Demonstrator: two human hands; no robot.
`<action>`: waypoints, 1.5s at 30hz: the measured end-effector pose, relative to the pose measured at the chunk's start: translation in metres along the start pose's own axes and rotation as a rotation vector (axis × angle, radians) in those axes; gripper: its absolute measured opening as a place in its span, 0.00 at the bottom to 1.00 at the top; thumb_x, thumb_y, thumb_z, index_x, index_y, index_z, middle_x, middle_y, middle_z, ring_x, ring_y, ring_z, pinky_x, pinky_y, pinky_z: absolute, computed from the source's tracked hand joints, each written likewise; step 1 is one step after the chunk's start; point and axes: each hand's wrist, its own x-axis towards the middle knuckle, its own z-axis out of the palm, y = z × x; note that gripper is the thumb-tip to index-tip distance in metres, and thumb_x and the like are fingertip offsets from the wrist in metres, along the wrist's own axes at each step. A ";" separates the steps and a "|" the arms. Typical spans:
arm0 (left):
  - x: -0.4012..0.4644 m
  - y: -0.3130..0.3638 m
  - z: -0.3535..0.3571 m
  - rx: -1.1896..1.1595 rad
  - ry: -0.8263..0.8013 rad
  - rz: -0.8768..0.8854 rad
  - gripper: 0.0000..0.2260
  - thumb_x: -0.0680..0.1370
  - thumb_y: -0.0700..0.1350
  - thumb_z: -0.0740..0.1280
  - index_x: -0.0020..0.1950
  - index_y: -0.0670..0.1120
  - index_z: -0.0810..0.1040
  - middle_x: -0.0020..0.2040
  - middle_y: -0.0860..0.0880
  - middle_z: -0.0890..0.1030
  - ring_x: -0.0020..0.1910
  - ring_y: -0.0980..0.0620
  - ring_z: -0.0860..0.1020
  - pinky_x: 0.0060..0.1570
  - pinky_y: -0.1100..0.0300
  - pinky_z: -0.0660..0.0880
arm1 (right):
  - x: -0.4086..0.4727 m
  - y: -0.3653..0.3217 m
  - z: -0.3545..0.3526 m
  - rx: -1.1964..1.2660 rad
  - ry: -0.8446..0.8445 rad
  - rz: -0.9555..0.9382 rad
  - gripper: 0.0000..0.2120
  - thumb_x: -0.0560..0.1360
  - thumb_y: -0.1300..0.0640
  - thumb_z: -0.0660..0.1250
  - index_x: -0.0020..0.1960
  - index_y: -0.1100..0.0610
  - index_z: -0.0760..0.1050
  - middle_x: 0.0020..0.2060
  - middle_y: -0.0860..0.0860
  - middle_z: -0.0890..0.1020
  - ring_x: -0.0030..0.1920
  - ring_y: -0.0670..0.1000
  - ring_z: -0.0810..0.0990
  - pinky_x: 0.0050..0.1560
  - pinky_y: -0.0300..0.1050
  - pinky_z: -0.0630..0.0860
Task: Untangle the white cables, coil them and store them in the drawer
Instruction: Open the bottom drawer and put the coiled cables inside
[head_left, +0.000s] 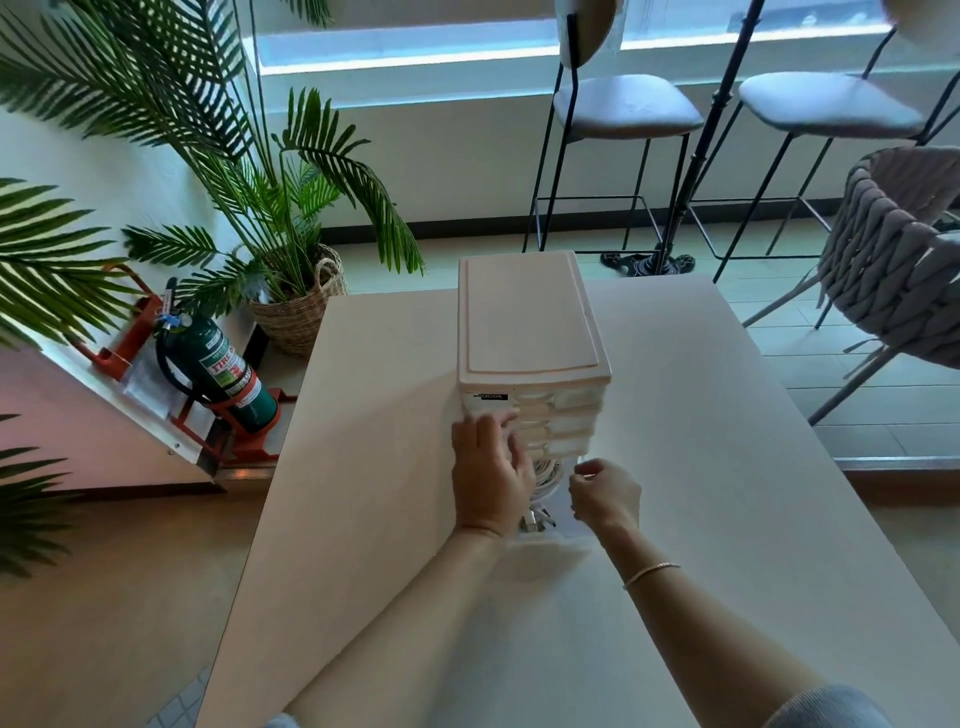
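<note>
Coiled white cables (545, 480) lie inside the pulled-out bottom drawer (563, 525) of a white drawer unit (530, 322).

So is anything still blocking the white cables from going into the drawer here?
Nothing visible does. The coiled white cables already lie inside the pulled-out bottom drawer of the drawer unit. The left hand rests against the unit's front, and the right hand is at the drawer's right edge; whether it grips that edge is unclear.
</note>
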 end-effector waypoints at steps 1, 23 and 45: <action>0.015 0.004 -0.002 -0.012 0.028 0.069 0.11 0.71 0.37 0.61 0.52 0.46 0.70 0.44 0.42 0.78 0.47 0.49 0.70 0.51 0.61 0.67 | -0.003 0.001 -0.006 -0.040 0.020 -0.024 0.15 0.71 0.61 0.62 0.56 0.57 0.79 0.49 0.54 0.83 0.51 0.56 0.81 0.55 0.46 0.77; 0.102 0.025 -0.011 0.388 -0.896 -0.034 0.26 0.78 0.63 0.54 0.74 0.55 0.61 0.77 0.47 0.57 0.76 0.47 0.52 0.73 0.54 0.46 | 0.002 0.023 -0.013 -0.340 -0.210 -0.158 0.47 0.66 0.65 0.71 0.76 0.57 0.46 0.57 0.58 0.77 0.52 0.57 0.76 0.40 0.39 0.70; 0.105 0.022 -0.014 0.343 -0.860 -0.045 0.25 0.77 0.64 0.56 0.72 0.58 0.64 0.76 0.50 0.60 0.75 0.49 0.54 0.72 0.53 0.54 | 0.051 0.001 0.012 -0.072 -0.018 0.027 0.44 0.63 0.54 0.78 0.70 0.60 0.55 0.62 0.61 0.73 0.63 0.63 0.71 0.60 0.56 0.73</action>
